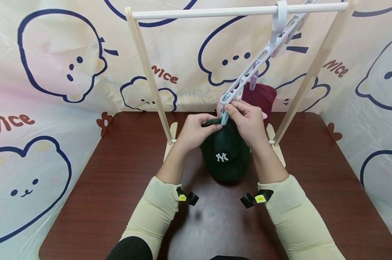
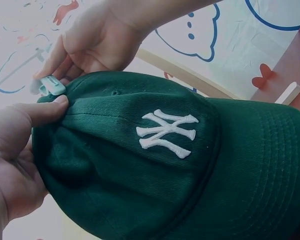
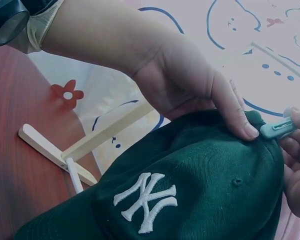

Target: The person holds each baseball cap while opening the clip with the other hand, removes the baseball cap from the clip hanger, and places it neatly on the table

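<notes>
A dark green cap (image 1: 226,155) with a white NY emblem (image 2: 167,132) hangs crown up beneath the near end of a white clip hanger (image 1: 264,54), its brim toward the table. My left hand (image 1: 197,130) pinches the top of the crown between thumb and fingers. A light teal clip (image 3: 277,129) sits at the cap's top edge, and my right hand (image 1: 249,121) pinches it between thumb and fingers. How deep the clip bites the fabric is hard to tell. Behind the right hand hangs a maroon cap (image 1: 264,96), held by a lilac clip (image 1: 253,81).
The hanger hooks over the white bar (image 1: 202,13) of a wooden frame (image 1: 150,76) standing on the brown table (image 1: 111,187). A pink item (image 1: 219,109) shows partly behind the green cap. Patterned cloth (image 1: 78,65) surrounds the table.
</notes>
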`<state>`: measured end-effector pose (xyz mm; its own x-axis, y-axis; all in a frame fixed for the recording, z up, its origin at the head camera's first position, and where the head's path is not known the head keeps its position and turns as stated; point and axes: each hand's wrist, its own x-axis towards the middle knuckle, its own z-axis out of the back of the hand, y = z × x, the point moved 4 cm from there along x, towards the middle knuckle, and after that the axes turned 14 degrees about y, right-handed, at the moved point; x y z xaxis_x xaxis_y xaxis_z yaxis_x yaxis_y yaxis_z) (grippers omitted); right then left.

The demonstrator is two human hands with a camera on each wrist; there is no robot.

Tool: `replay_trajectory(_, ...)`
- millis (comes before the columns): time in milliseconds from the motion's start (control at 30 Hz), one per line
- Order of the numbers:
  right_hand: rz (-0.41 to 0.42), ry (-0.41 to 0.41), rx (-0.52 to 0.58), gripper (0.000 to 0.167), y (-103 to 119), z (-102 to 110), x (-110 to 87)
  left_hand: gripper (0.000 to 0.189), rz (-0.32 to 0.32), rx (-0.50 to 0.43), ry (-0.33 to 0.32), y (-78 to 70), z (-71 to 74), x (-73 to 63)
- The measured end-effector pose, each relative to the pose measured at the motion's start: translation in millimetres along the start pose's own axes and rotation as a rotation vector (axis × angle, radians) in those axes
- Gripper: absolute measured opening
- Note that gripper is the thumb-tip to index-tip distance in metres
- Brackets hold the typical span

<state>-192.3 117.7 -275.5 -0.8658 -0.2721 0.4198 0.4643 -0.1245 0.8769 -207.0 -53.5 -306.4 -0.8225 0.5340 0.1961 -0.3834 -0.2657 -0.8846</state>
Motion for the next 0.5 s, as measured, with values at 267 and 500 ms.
replay_trajectory(267, -0.020, 0.008, 0.102, 0.027, -1.0, 0.0, 0.4, 0.016, -0.006, -0.012, -0.005, 0.6, -1.2, 0.4)
replay_trajectory(500, 0.007, 0.017, 0.180, 0.028, -2.6, -1.1, 3.7, 0.014, -0.025, -0.014, -0.017, -1.0, -2.2, 0.2)
